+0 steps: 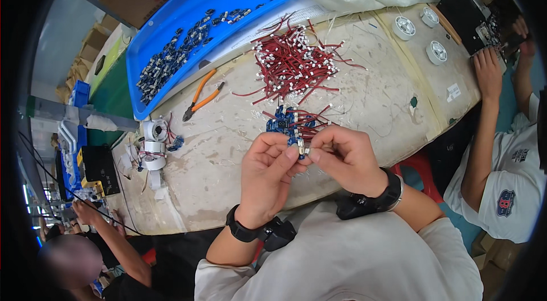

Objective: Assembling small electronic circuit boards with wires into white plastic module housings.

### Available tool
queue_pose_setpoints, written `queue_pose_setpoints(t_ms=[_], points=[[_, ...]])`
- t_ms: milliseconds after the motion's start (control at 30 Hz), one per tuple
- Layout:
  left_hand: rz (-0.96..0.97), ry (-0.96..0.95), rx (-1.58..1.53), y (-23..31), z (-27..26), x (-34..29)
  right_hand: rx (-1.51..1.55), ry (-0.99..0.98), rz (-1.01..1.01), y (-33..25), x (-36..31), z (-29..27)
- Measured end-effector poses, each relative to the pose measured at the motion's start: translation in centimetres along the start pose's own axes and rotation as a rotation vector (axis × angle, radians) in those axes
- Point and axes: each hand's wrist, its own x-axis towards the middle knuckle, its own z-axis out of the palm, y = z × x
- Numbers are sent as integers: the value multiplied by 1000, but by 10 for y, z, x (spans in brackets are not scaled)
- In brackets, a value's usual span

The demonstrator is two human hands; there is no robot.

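Note:
My left hand [263, 173] pinches a small blue circuit board [301, 142] between thumb and fingers. Close against its edge, my right hand [352, 158] grips a small white plug [307, 152], which seems to belong to a wire lead; the fingers hide most of it. Whether plug and board are joined I cannot tell. Just beyond my fingertips lies a cluster of blue circuit boards [279, 123] with red leads. Farther back is a heap of dark red wire leads [293, 64] with white plugs.
Orange-handled cutters [200, 99] lie left of the heap. A blue tray [134, 82] holds many small boards at the far left. White round housings [155, 147] stand at the left, others [404, 27] at the far right. Co-workers sit on both sides, one arm [484, 113] resting at the right.

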Motion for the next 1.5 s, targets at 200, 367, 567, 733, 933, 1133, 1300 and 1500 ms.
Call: queue_pose_setpoints(t_ms=[200,367,567,733,933,1133,1300,1500], points=[[159,20,327,2,4,-6,-20,-18,15,-1,-1,-1],[368,41,556,0,8,-11,-66,-2,0,-3,-1,0],[541,71,898,2,5,-14,-182,-46,-92,-6,-3,-3],[590,18,1013,7,6,-15,-224,-107,-74,-13,-4,-8],[359,-3,653,3,8,-19,-141,-141,-69,-12,-8,-9],[429,-53,744,4,9,-22,-189,-177,-44,-20,-10,-10],[497,-158,885,9,7,-20,-278,-188,-77,-24,-11,-11],[428,-29,791,-3,5,-18,-391,-257,-116,-23,-5,-27]])
